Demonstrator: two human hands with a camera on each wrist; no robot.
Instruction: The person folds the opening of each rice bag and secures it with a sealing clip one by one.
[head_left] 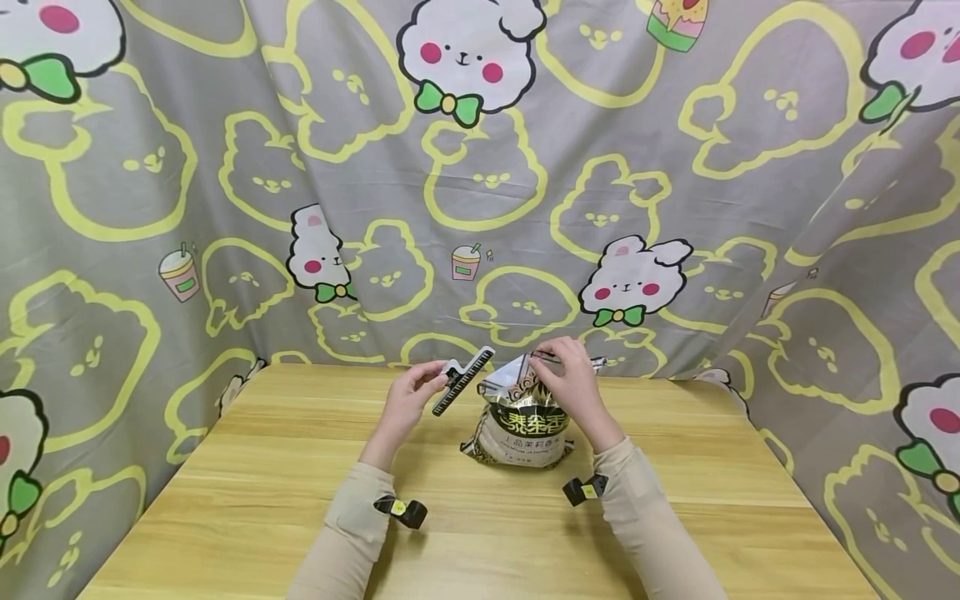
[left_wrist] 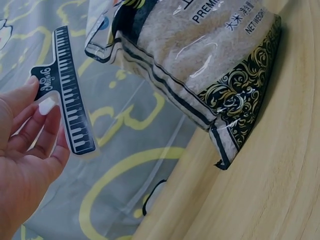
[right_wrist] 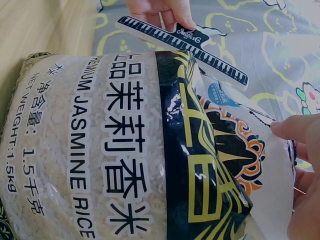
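Note:
A clear bag of jasmine rice (head_left: 525, 450) with black and gold print stands upright on the table. Its folded white and silver top edge is pinched by my right hand (head_left: 567, 379), thumb on the near side, as the right wrist view shows. To the bag's left, my left hand (head_left: 408, 402) grips a black clip with a piano-key pattern (head_left: 465, 382) by its handle tab. Apart from the bag, the clip (left_wrist: 74, 100) is held in the air in the left wrist view. Rice grains show through the bag's front (right_wrist: 55, 135).
The wooden table (head_left: 285, 492) reaches back to a grey curtain (head_left: 495, 192) printed with yellow outlines and white cartoon animals. More curtain hangs along both sides. Each sleeve carries a small black wrist camera (head_left: 408, 512).

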